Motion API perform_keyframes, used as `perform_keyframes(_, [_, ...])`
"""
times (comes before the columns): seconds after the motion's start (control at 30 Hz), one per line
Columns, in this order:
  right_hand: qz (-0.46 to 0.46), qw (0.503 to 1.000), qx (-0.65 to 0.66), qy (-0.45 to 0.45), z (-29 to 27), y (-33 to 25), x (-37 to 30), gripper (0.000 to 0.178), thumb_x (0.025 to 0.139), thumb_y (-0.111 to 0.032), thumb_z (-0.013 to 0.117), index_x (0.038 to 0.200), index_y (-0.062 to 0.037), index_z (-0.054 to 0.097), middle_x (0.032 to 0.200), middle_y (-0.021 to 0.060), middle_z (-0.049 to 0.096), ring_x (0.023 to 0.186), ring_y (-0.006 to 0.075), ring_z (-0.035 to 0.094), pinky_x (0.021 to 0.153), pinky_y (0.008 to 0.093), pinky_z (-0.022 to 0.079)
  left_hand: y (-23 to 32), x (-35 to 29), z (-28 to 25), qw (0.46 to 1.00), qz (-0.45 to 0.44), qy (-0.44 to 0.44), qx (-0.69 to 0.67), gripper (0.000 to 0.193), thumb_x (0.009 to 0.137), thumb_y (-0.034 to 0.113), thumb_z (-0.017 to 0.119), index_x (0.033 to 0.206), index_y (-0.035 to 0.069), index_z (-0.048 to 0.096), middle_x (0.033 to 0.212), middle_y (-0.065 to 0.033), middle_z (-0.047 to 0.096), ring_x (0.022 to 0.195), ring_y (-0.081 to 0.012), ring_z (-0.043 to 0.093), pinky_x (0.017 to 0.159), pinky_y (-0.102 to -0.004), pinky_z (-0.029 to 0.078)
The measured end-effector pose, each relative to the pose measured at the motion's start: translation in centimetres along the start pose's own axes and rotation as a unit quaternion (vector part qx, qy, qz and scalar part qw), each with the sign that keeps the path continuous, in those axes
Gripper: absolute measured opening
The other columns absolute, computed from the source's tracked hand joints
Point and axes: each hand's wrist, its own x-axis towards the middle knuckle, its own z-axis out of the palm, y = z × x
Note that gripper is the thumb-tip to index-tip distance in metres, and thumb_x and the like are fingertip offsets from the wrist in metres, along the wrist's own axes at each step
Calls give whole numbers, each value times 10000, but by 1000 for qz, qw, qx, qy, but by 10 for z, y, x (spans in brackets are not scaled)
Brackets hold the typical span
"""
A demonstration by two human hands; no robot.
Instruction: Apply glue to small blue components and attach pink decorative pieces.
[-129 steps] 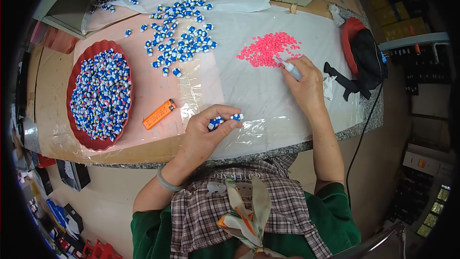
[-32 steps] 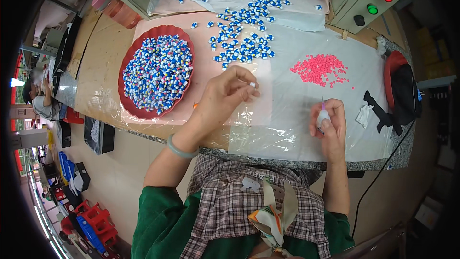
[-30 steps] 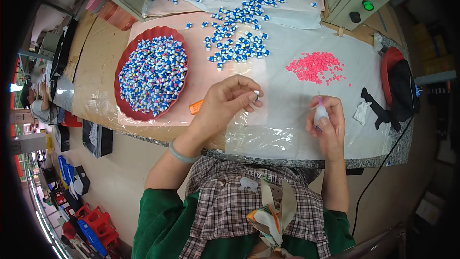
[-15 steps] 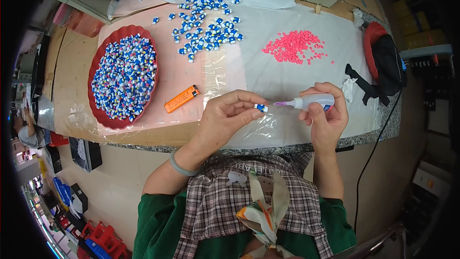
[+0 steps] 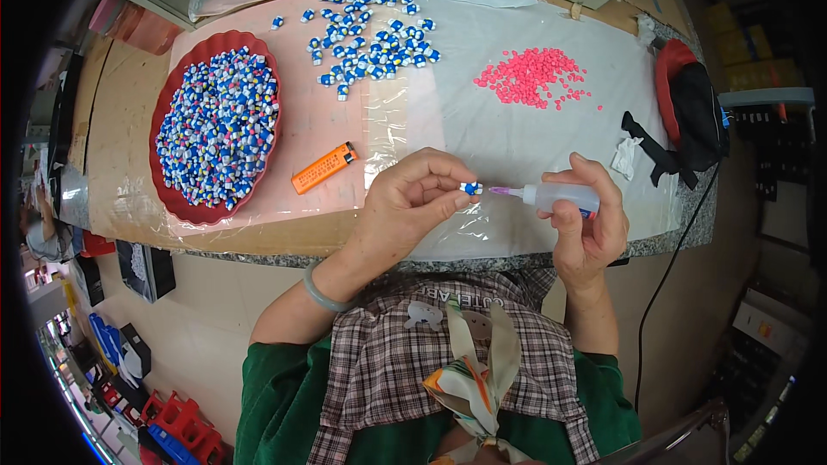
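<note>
A plastic-covered workbench (image 5: 517, 133) spreads under both hands. The left hand (image 5: 405, 207) pinches a small blue-and-white piece (image 5: 470, 188) between its fingertips. Just right of it, the right hand (image 5: 590, 228) is wrapped around a small squeeze bottle (image 5: 560, 199), nozzle touching the piece. Beyond the fingers lie an orange lighter (image 5: 324, 168), pink bits (image 5: 530, 77) and a red tray (image 5: 172, 103).

Small blue-and-white piece (image 5: 470, 188) — pinched at fingertips, raised above the table. Clear squeeze bottle (image 5: 562, 199) lay horizontal — its pink nozzle touched the piece.
</note>
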Motion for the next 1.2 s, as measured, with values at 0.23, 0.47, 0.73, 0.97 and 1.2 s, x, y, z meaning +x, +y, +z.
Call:
perform_keyframes(0.23, [4,1000,-20,4,0,-4,-2,428,875,-214,692,1175,55,546,896,171,660,740,232,690,614,286,534,-3,1,0,1000,2,-3,-8,182,869,-73,614,1047,-68,576,1080,-99,559,1011,-182,625,929,-299,531])
perform_keyframes(0.47, [-52,998,-44,-17,0,-2,3,380,928,-187,618,1201,61,532,860,172,665,628,161,628,572,255,509,-6,1,-1,1000,-5,-7,-6,182,863,-75,620,1040,-58,583,1081,-95,557,1004,-171,619,933,-292,528])
perform_keyframes(0.73, [-16,999,-29,-8,-4,2,1,400,923,-213,629,1207,48,523,875,168,659,621,161,612,544,253,496,-6,3,-1,999,-27,-1,-21,181,860,-80,621,1036,-51,587,1076,-92,567,997,-170,624,932,-292,530])
perform_keyframes(0.97, [207,923,315,83,-7,27,10,316,848,-93,686,1108,-8,529,869,101,622,700,159,590,534,236,438,-9,2,-6,999,-24,-1,-29,187,854,-73,628,1035,-39,593,1058,-95,593,975,-185,646,889,-296,540])
perform_keyframes(1.2, [351,903,246,21,-21,59,18,310,780,-10,708,1038,-58,543,899,37,592,752,141,590,664,278,464,-13,2,-9,1000,-17,-4,-22,179,878,-68,609,1053,-42,579,1025,-84,610,979,-174,643,906,-290,533])
